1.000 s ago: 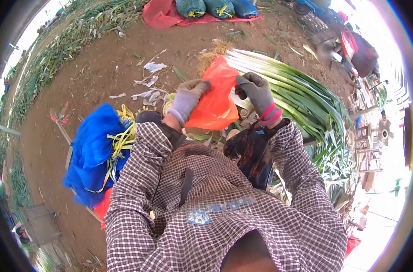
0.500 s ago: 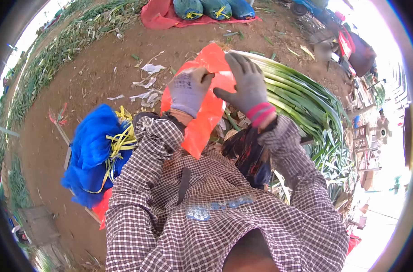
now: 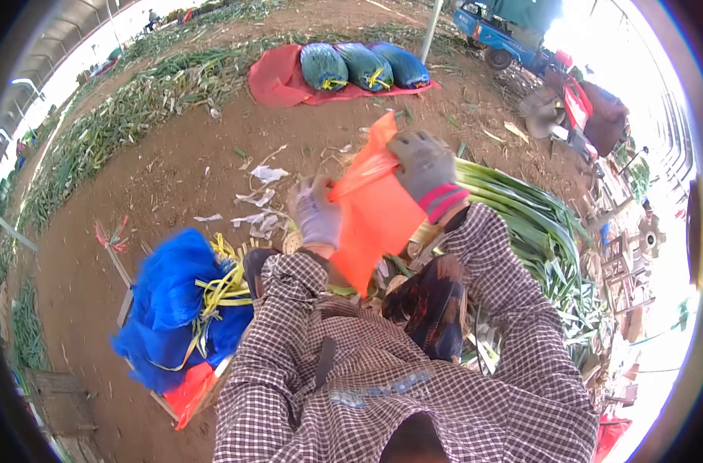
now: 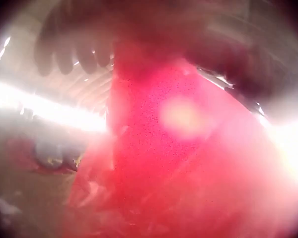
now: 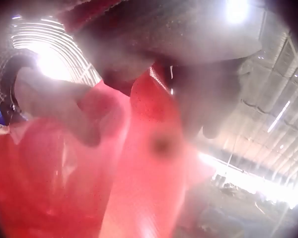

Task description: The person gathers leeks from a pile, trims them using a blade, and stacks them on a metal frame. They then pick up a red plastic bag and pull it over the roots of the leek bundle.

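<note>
An orange plastic bag [image 3: 375, 224] hangs in front of the person's lap, held at its upper part by both gloved hands. The left hand [image 3: 317, 214], in a pale glove, grips its left edge. Higher up, the right hand [image 3: 425, 166], in a grey glove with a pink cuff, has its fingers curled over the bag's upper right edge. Up close in the left wrist view, the bag [image 4: 159, 163] looks red and blurred. The right wrist view also shows the bag [image 5: 144, 173] creased between the hands. Long leeks [image 3: 521, 201] lie beside the right hand.
Blue netting [image 3: 170, 301] with yellow ties [image 3: 224, 285] is heaped at the left, over a red piece of plastic [image 3: 189, 393]. Ahead, several filled blue-green sacks [image 3: 363, 68] lie on a red sheet [image 3: 278, 77]. White scraps [image 3: 267, 174] litter the soil. A blue vehicle [image 3: 506, 38] stands far right.
The right hand was spread beside the bag half a second ago and now grips its upper edge. The left hand has shifted down, and the head view has tilted up.
</note>
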Motion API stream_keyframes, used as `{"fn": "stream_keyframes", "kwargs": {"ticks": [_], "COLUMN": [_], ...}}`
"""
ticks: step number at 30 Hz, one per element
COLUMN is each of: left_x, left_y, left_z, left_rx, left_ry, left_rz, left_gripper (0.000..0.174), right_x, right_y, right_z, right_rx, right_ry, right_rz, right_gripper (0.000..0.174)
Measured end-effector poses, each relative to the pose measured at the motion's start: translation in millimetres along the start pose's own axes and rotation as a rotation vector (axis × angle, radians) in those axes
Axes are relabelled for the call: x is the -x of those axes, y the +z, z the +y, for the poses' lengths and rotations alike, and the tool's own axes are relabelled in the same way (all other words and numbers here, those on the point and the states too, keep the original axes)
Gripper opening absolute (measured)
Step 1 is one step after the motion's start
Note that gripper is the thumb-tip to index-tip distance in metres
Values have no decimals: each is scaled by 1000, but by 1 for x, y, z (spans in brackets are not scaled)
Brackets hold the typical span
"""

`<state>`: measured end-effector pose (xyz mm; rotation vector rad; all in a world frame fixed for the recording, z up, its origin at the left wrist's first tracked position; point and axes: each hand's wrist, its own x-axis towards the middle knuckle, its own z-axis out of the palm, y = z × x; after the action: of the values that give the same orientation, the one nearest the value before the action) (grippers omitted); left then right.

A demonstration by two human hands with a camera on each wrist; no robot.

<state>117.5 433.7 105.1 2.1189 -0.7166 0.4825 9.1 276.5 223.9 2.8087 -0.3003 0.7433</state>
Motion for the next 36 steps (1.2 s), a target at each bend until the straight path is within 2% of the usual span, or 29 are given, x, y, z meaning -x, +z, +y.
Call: {"fn": "stream_keyframes", "kwargs": {"ticks": [2, 5, 8, 12, 15, 18, 19, 22, 23, 24, 26, 29, 32, 34, 35, 36], "left_x": [-8, -21, -32, -28, -14, -11, -12, -13, -15, -21, -46, -82, -139, -173, -187, -193], "left_y": [-7, -22, -43, -60, -60, -47, -48, -59, -56, -55, -54, -44, -8, 14, 30, 50], "left_z": [-30, -73, -93, -95, -109, -142, -136, -128, -124, -123, -124, -116, -165, -188, -198, -203], "left_rx": [-81, -228, -203, -72, -164, 368, 790, 1347, 1379, 1438, 1560, 1489, 1636, 1924, 2071, 2111], "left_ry": [-2, -102, -251, -370, -322, -673, -898, -1056, -1093, -1128, -1185, -898, -800, -708, -656, -683], "left_rz": [84, 91, 112, 127, 200, -268, -268, -511, -381, -359, -295, -123, -202, -265, -290, -225], "left_gripper": [18, 18, 17, 14, 12, 23, 32, 32, 31, 30, 28, 32, 27, 25, 24, 23], "right_x": [-6, -8, -4, 10, 21, 36, 34, 39, 37, 36, 22, -46, -137, -204, -227, -246], "right_y": [-6, -32, -38, -23, -5, 20, 15, 44, 51, 64, 128, 131, 131, 168, 198, 230], "right_z": [29, 49, 63, 78, 99, 108, 100, 121, 126, 138, 177, 170, 164, 189, 213, 239], "right_rx": [16, -19, 53, 171, 233, 235, 148, -2, -122, -317, -709, -901, -942, -1086, -1384, -1677], "right_ry": [11, 152, 148, 197, 377, 435, 562, 598, 625, 701, 840, 958, 1014, 1118, 1022, 909], "right_rz": [90, 118, 199, 53, -179, -285, -335, -463, -535, -579, -637, -670, -653, -690, -756, -815], "right_gripper": [26, 30, 34, 35, 32, 31, 33, 33, 31, 30, 28, 29, 31, 30, 26, 25]}}
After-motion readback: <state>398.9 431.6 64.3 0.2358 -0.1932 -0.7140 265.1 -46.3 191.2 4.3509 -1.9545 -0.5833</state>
